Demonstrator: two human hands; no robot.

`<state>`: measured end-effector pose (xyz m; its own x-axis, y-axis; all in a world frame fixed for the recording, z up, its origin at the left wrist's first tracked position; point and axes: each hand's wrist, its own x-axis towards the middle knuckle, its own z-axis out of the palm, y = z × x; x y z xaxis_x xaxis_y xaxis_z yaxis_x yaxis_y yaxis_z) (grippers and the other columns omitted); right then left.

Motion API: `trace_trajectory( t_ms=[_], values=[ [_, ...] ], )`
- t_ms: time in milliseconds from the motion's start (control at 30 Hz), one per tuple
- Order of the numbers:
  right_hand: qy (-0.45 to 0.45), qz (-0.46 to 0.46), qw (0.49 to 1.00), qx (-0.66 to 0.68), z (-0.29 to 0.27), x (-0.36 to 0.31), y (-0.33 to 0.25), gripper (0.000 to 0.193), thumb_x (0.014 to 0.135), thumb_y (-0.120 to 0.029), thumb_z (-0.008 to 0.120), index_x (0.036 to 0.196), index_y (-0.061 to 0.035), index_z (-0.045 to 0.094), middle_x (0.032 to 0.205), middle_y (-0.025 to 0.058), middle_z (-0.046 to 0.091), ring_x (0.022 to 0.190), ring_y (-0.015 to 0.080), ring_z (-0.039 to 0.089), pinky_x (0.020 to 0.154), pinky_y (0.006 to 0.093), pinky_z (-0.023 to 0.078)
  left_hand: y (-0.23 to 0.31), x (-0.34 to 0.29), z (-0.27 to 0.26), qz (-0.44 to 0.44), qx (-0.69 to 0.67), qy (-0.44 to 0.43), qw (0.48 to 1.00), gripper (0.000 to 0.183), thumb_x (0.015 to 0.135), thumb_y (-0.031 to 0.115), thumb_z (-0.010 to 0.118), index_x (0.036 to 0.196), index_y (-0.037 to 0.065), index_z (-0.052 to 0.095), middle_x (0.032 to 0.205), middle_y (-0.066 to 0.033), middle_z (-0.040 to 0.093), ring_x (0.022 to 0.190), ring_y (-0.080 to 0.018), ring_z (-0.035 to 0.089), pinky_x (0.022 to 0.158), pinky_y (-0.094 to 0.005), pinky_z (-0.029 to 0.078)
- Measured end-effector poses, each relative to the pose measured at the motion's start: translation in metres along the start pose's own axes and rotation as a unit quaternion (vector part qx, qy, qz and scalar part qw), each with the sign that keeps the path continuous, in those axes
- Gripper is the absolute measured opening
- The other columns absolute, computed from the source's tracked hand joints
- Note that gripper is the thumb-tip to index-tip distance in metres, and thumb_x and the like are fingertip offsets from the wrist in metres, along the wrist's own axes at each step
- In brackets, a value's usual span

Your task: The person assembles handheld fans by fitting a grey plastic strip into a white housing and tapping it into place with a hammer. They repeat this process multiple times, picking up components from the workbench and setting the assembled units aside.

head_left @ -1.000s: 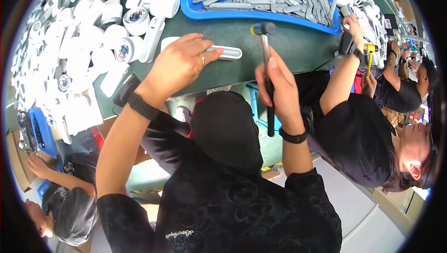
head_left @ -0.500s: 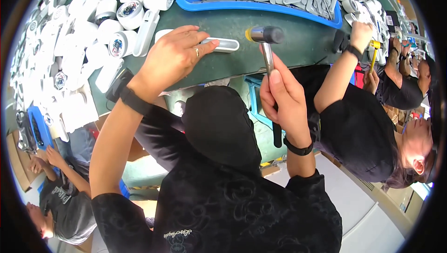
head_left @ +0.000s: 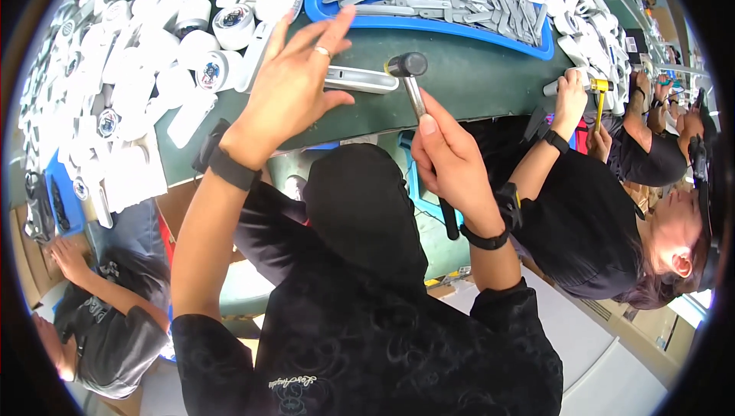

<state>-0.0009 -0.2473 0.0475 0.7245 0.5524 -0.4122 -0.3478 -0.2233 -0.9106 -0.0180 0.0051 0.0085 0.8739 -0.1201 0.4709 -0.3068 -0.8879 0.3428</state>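
A long white plastic housing with a rounded end [head_left: 361,79] lies on the green worktable [head_left: 467,83]. My left hand [head_left: 295,83] is over its left part and hides it; the fingers are spread, and whether they touch the piece I cannot tell. In my right hand [head_left: 452,157] is a mallet [head_left: 414,97] with a metal shaft and a black grip, held around the handle. Its dark head, yellowish on the left face, is right at the housing's right end. Contact between the two is not clear.
A blue tray [head_left: 429,24] of grey strips stands at the back. White housings and round camera-like units [head_left: 218,71] crowd the left. On the right, a co-worker's hand [head_left: 570,98] holds a white part near a yellow hammer [head_left: 601,90]. Another person [head_left: 115,316] sits at lower left.
My left hand has opened, its fingers rising off the housing and spreading. The mallet head has moved left and down to the housing's right end. The view has shifted slightly.
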Motion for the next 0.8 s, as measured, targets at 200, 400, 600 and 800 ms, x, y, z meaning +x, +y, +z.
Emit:
trace_trajectory(
  t_ms=[200,400,600,800],
  values=[
    [-0.02,0.008,1.0,-0.001,0.013,0.0,-0.015,0.048,0.113,-0.025,0.043,0.158,-0.0084,0.04,0.066,-0.0041,0.043,0.046,0.0034,0.036,0.041,0.0207,0.029,-0.014,-0.008,0.006,-0.061,-0.029,-0.066,0.995,0.118,0.071,0.013,0.09,0.164,0.006,0.018,0.094,-0.0006,0.077,0.11,-0.0238,0.068,0.123,-0.0527,0.028],
    [-0.037,0.037,0.997,-0.06,0.021,0.023,-0.004,0.048,0.113,-0.027,0.044,0.157,-0.0083,0.042,0.063,-0.0055,0.04,0.046,0.0033,0.035,0.042,0.0209,0.03,-0.019,-0.007,0.01,-0.054,-0.033,-0.044,0.997,0.118,0.072,0.015,0.089,0.163,0.001,0.015,0.09,-0.002,0.074,0.096,-0.0261,0.068,0.124,-0.051,0.029],
    [-0.015,0.029,0.997,-0.076,0.022,0.02,-0.012,0.042,0.113,-0.03,0.044,0.147,-0.0067,0.054,0.061,-0.0058,0.041,0.043,0.0033,0.036,0.04,0.0217,0.028,-0.023,-0.009,0.012,-0.049,-0.018,-0.028,0.998,0.118,0.071,0.015,0.089,0.163,0.001,0.016,0.087,-0.0013,0.073,0.094,-0.0262,0.068,0.123,-0.0516,0.029],
    [0.153,0.002,0.985,-0.085,0.002,0.049,0.003,0.05,0.104,-0.042,0.063,0.133,-0.0012,0.064,0.071,0.0042,0.068,0.038,0.0033,0.038,0.036,0.023,0.025,-0.009,-0.009,0.006,-0.04,-0.033,-0.031,0.998,0.118,0.07,0.013,0.089,0.164,0.007,0.018,0.089,0.0028,0.076,0.098,-0.0222,0.07,0.122,-0.0513,0.03]
  ],
)
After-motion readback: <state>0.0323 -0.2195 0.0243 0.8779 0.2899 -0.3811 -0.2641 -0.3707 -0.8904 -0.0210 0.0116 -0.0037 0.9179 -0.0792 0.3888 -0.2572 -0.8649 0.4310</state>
